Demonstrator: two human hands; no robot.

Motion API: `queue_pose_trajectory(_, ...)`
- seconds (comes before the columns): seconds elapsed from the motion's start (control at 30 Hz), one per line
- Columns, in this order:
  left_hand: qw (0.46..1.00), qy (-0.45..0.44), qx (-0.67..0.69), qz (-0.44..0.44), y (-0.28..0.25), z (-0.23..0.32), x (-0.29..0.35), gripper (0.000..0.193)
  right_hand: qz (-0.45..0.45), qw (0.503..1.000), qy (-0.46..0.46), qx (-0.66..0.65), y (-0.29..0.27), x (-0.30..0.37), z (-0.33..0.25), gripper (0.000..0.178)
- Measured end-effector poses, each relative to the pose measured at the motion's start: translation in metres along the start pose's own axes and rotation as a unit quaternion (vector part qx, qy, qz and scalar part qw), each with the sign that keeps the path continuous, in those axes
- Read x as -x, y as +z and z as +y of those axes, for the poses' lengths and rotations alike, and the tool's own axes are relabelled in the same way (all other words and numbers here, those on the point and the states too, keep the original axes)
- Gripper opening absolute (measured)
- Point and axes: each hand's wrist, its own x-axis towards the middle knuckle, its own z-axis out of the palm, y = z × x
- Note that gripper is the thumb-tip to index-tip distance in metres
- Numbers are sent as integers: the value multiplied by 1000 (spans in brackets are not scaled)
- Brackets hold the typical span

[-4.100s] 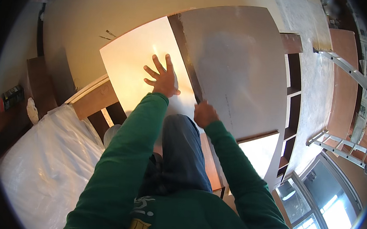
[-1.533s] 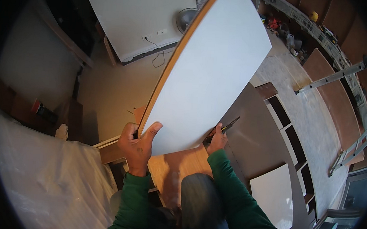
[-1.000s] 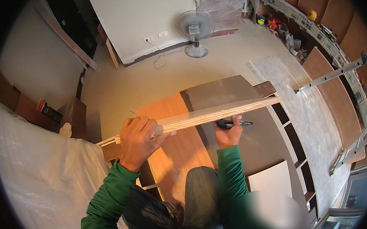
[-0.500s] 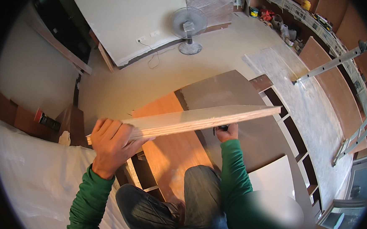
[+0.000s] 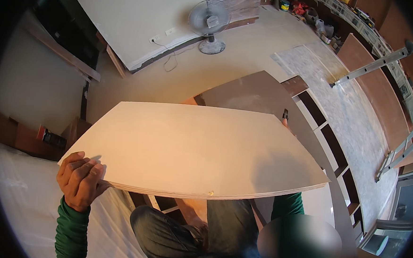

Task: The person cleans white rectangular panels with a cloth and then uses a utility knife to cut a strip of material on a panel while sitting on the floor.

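Note:
A pale, white-faced plywood board (image 5: 201, 145) lies tilted across my view above my knees, its layered edge toward me. My left hand (image 5: 81, 176) is closed on its near left corner, fingers over the top face. Most of my right hand (image 5: 288, 126) is hidden behind the board; a bit of it shows past the right slanted edge. A small black tool (image 5: 285, 114) sticks up from it, its exact kind unclear. My right forearm passes under the board.
Below lies a large grey-brown panel (image 5: 246, 91) on an open wooden frame (image 5: 330, 136). Plastic sheeting (image 5: 23, 188) covers the left side. Farther off stand a fan (image 5: 210, 23) and a metal ladder (image 5: 376, 66). A dark can (image 5: 52, 137) stands at the left.
The board has turned from nearly edge-on to showing its broad pale face. My left hand has moved left and down; my right hand has moved right and up, now mostly behind the board.

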Motion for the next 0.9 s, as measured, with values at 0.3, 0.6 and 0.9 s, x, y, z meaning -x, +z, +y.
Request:
queue_pose_trajectory(0.3,993,-117,10,7,72,-14,34,31,56,995,-73,48,-6,7,-36,30)
queue_pose_trajectory(0.6,920,-369,120,62,311,10,23,46,102,990,-102,13,-50,-4,-19,41)
queue_pose_trajectory(0.9,845,-456,279,19,440,74,18,39,169,971,-161,49,-105,48,24,42)
